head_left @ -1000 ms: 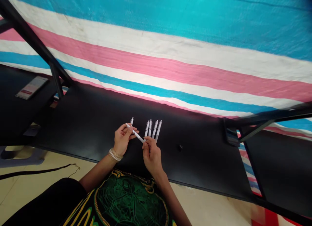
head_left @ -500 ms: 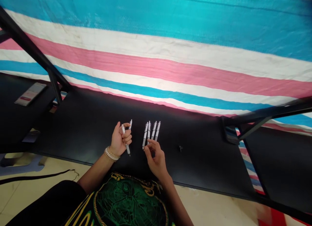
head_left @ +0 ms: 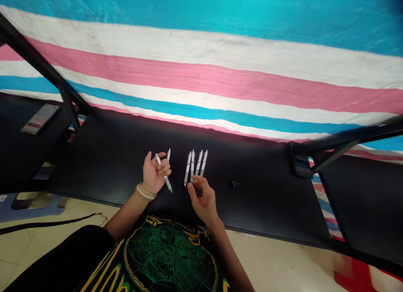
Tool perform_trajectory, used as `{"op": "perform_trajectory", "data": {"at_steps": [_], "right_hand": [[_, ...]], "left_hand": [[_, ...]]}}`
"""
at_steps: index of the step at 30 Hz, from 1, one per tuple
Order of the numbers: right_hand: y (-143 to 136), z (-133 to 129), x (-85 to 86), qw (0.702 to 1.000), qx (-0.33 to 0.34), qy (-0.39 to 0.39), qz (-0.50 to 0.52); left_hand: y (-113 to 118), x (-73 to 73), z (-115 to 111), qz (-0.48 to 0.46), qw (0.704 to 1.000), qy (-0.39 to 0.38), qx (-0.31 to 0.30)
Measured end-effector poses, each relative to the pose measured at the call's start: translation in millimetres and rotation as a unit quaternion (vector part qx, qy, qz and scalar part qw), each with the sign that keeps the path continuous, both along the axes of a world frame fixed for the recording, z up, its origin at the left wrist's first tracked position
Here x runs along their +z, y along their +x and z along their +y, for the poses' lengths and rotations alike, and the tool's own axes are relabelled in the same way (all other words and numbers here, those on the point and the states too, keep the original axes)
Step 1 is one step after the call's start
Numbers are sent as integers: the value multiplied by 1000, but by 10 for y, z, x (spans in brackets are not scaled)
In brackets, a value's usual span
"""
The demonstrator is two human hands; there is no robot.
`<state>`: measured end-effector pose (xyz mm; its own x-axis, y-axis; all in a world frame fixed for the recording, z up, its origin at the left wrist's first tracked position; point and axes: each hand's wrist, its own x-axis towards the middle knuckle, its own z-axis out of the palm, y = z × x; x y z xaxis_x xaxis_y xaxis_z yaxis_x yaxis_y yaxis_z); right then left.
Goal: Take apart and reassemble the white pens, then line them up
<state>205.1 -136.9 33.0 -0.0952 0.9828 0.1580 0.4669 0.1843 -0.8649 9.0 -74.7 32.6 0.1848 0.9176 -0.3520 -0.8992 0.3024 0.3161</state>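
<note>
My left hand (head_left: 153,174) has its fingers curled around a white and grey pen (head_left: 168,183), which slants with its tip toward me. Just behind those fingers, another white pen (head_left: 169,153) shows in part; the hand covers the rest. Several similar pens (head_left: 197,162) lie side by side on the black table (head_left: 252,166), pointing away from me. At their near ends is my right hand (head_left: 203,197), fingers bent and thumb a little apart, with nothing visible between them. Its fingertips overlap the lower ends of the pens; whether they touch is unclear.
A small black object (head_left: 234,184) lies to the right of the pens. On the left stands a table with a phone (head_left: 40,119) on it. Black metal bars (head_left: 40,69) rise at both sides, and a striped sheet (head_left: 201,77) hangs behind the table.
The pen in my left hand has tilted, its tip swinging to the right, and the fingers have shifted slightly. My right hand stays by the pens. The camera view has moved a little.
</note>
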Motion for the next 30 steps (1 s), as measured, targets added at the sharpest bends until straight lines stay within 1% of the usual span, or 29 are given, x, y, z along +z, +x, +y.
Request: {"op": "perform_trajectory", "data": {"at_steps": [1,3,5,6,7,9,10,11,12,13,14,16,18,19,21,24,27,29,30], "right_hand": [[-33,-9,25,1000,26,0,-11],[-127,-28,67,994,99,-3,-45],[-239,-43,81,981,175,-5,-85],[-290,-46,75,977,193,-2,-94],[-330,-46,62,976,195,2,-95],[-365,-34,21,981,168,11,-94],[-359,-22,-1,984,148,18,-95],[-339,-6,-22,987,126,25,-98],[-310,14,-39,988,105,32,-105],[-276,37,-53,988,87,38,-119],[-243,62,-62,986,76,44,-141],[-193,113,-73,974,70,53,-208],[-179,156,-76,956,72,59,-279],[-184,173,-77,947,72,62,-306],[-207,198,-81,936,69,67,-339],[-236,217,-92,929,69,68,-358],[-236,220,-105,926,75,65,-365],[-229,215,-109,926,72,62,-364],[-227,213,-110,927,70,61,-363]], "left_hand": [[26,15,-1,-1,1000,0,-3],[92,39,-17,-2,1000,1,-20],[159,55,-49,10,999,7,-41],[184,59,-66,28,998,14,-49],[200,60,-81,58,996,25,-56],[190,50,-95,160,984,64,-52],[164,38,-92,231,968,92,-45],[125,20,-83,309,943,123,-30],[78,-5,-69,389,908,155,-16],[28,-35,-50,457,870,186,-16],[-20,-70,-29,509,836,204,-10],[-92,-149,18,599,773,208,28],[-116,-228,66,667,718,196,45],[-111,-264,89,688,698,192,49],[-77,-326,135,713,673,189,50],[-15,-389,206,747,634,192,47],[6,-409,277,783,587,204,30],[-11,-399,316,795,569,212,12],[-26,-386,332,797,564,214,3]]}}
